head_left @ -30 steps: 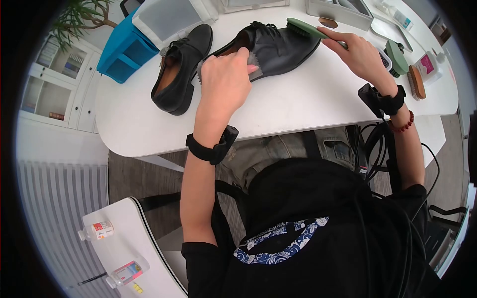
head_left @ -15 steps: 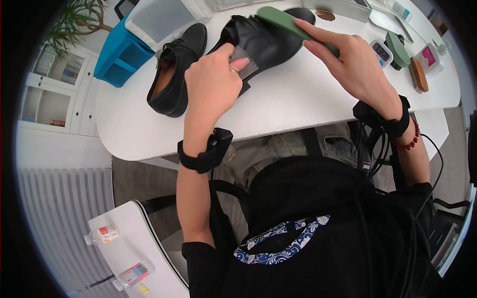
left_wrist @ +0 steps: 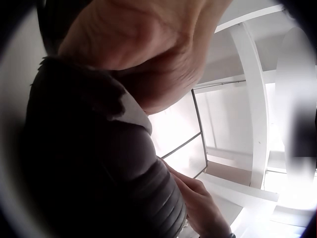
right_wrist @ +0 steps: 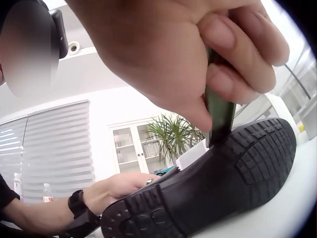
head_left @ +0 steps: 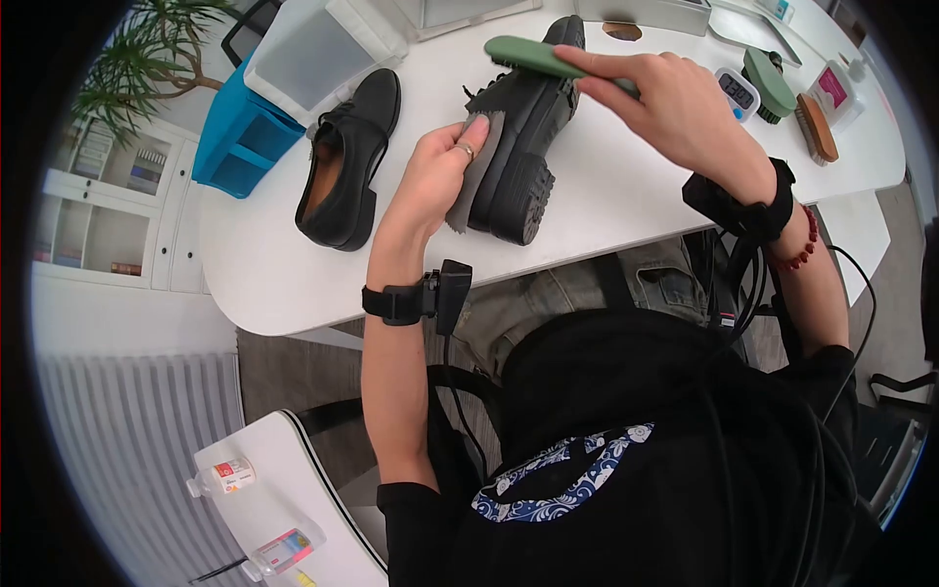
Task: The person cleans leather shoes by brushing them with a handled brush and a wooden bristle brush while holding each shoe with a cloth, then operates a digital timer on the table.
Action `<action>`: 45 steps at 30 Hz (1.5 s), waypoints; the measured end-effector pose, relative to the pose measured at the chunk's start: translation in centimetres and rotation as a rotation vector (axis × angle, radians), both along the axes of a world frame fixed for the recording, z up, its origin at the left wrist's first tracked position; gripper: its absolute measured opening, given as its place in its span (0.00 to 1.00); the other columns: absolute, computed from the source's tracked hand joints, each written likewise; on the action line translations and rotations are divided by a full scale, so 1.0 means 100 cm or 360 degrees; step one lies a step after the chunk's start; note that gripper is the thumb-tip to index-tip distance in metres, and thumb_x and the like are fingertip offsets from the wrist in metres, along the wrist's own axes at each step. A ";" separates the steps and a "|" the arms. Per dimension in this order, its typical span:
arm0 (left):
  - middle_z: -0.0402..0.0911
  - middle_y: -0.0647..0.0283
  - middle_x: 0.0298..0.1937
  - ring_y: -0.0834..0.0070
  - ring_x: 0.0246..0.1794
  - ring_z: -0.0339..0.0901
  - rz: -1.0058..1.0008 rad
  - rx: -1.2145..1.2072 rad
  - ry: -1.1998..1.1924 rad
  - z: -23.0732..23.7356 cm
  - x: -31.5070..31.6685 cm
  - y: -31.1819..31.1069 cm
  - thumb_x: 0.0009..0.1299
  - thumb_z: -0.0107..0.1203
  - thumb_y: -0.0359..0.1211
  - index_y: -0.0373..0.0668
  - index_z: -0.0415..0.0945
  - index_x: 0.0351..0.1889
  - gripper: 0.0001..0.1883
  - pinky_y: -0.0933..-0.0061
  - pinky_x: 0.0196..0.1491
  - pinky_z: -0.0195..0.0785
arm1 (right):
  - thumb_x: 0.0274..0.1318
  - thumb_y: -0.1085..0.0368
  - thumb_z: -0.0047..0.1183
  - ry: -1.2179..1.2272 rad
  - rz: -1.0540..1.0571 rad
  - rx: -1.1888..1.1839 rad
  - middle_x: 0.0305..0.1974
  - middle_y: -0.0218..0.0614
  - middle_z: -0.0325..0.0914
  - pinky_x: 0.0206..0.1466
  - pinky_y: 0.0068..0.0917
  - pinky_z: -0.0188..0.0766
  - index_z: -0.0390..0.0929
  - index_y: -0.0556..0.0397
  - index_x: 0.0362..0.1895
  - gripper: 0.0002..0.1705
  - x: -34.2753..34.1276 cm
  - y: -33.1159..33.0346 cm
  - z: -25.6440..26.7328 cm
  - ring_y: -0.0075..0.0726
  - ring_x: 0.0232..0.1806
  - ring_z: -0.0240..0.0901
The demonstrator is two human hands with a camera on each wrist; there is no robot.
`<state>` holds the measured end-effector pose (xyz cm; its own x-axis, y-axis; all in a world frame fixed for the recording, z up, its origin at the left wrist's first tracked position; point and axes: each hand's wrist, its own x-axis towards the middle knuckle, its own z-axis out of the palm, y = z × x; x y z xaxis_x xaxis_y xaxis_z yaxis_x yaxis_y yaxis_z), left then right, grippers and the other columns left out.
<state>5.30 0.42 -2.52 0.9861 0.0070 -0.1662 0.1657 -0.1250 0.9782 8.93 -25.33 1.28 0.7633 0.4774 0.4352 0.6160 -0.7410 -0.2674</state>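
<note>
A black lace-up shoe (head_left: 514, 191) is tipped onto its side, its treaded sole turned to the right. My left hand (head_left: 437, 176) grips it at the opening, with a grey jagged-edged cloth (head_left: 479, 181) between thumb and shoe. The fingers inside are hidden. My right hand (head_left: 675, 108) holds a green shoe brush (head_left: 528, 54) by its handle, and the brush head lies across the shoe's forward half. In the right wrist view the brush (right_wrist: 220, 116) meets the shoe's side beside the sole (right_wrist: 267, 153). The matching black shoe (head_left: 342, 176) stands upright to the left.
At the right are a digital timer (head_left: 736, 93), a second green brush (head_left: 770, 83), a wooden brush (head_left: 816, 127) and a white bottle (head_left: 836, 88). A blue organizer (head_left: 245, 137) and a clear-fronted box (head_left: 313, 59) stand at the back left of the white table (head_left: 264, 264).
The gripped shoe has rolled from upright onto its side, showing its sole. My right hand has drawn the brush from the toe leftward, and my left hand has turned with the shoe.
</note>
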 end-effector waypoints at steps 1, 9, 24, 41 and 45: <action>0.84 0.64 0.44 0.82 0.40 0.77 -0.0074 0.0068 0.0033 -0.001 0.001 0.004 0.83 0.48 0.44 0.30 0.79 0.54 0.23 0.79 0.46 0.72 | 0.71 0.51 0.51 0.0031 -0.0021 0.0058 0.16 0.38 0.69 0.28 0.37 0.66 0.81 0.33 0.63 0.20 0.003 -0.001 0.001 0.42 0.19 0.66; 0.85 0.63 0.48 0.83 0.44 0.78 -0.0262 0.0209 0.0007 -0.008 0.005 0.010 0.82 0.49 0.46 0.30 0.78 0.58 0.25 0.80 0.49 0.72 | 0.67 0.53 0.55 0.0500 0.0156 0.0000 0.26 0.42 0.79 0.38 0.37 0.72 0.86 0.37 0.57 0.18 -0.029 -0.008 0.043 0.44 0.28 0.76; 0.84 0.67 0.44 0.86 0.40 0.75 -0.0266 0.0296 0.0065 0.003 0.000 0.002 0.82 0.51 0.44 0.32 0.79 0.54 0.21 0.82 0.45 0.70 | 0.66 0.49 0.54 0.0584 0.0008 -0.0073 0.27 0.41 0.77 0.39 0.39 0.73 0.86 0.40 0.56 0.20 -0.025 -0.015 0.052 0.46 0.30 0.79; 0.81 0.49 0.28 0.46 0.36 0.80 0.0276 0.1583 -0.0377 0.038 -0.025 -0.014 0.71 0.60 0.48 0.38 0.78 0.35 0.19 0.53 0.39 0.70 | 0.69 0.51 0.51 0.0362 0.0028 -0.0010 0.21 0.41 0.77 0.34 0.40 0.72 0.83 0.42 0.59 0.21 -0.006 -0.007 0.021 0.47 0.24 0.76; 0.82 0.50 0.28 0.47 0.35 0.81 0.0243 0.1549 -0.0460 0.033 -0.022 -0.008 0.71 0.59 0.47 0.40 0.79 0.36 0.18 0.53 0.39 0.70 | 0.71 0.49 0.49 0.0125 -0.0143 -0.0069 0.20 0.41 0.77 0.34 0.40 0.74 0.83 0.38 0.60 0.21 0.017 -0.011 -0.002 0.48 0.26 0.79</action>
<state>3.10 -0.40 0.78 0.9647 0.1407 0.2226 0.0205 -0.8828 0.4693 10.64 -26.44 1.10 0.8348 0.4225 0.3530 0.5250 -0.8041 -0.2790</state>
